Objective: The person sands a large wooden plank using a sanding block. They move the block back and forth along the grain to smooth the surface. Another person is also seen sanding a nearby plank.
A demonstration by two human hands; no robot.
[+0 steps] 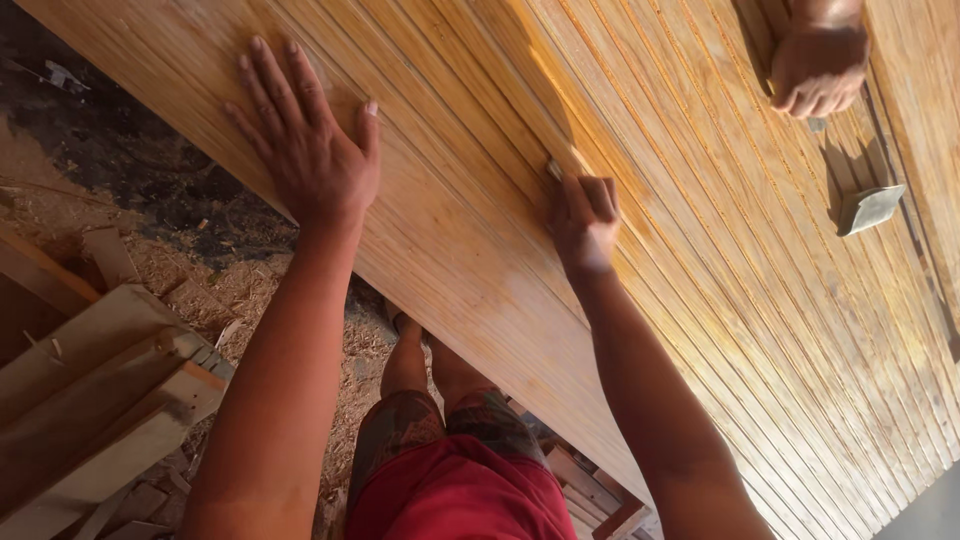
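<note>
A dirt floor (150, 190) shows along the left side, dark and dusty higher up and covered lower down with pale sawdust and curled wood shavings (240, 290). On it, at the lower left, lies a loose stack of pale sawn timber offcuts (100, 400), flat boards laid at slightly different angles, their cut ends rough and one edge tinged orange. More short wooden pieces (590, 490) lie near the bottom middle, partly hidden, so their shape is hard to tell. Strong warm daylight falls from the upper right and throws sharp, dark shadows. At the lower right corner a small patch of plain grey ground (930, 515) appears, possibly concrete.
</note>
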